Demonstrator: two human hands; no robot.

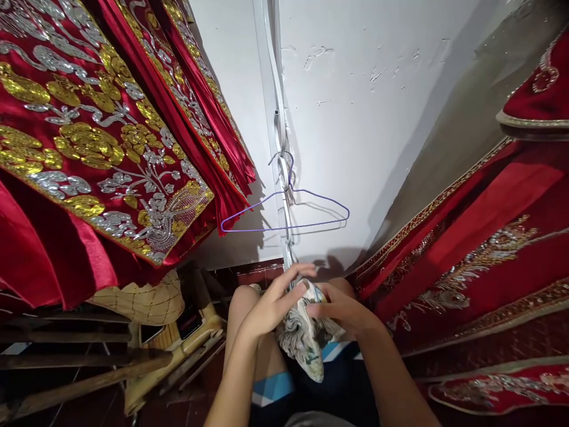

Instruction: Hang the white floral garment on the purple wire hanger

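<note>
Both of my hands meet over my knees at the bottom centre. My left hand (pixel 271 305) curls its fingers over the top of a crumpled patterned cloth (pixel 304 341) in white, grey and green. My right hand (pixel 342 308) pinches the same cloth from the right side. The cloth hangs down between my knees over dark shorts with a blue and white stripe. Just above the hands a purple wire hanger (pixel 287 207) hangs on the white wall (pixel 364 118).
Red garments with gold and silver embroidery (pixel 89 142) hang at the left. More embroidered red fabric (pixel 480 261) fills the right side. Wooden slats and a woven yellow item (pixel 142 302) lie at the lower left. A white conduit (pixel 271 89) runs down the wall.
</note>
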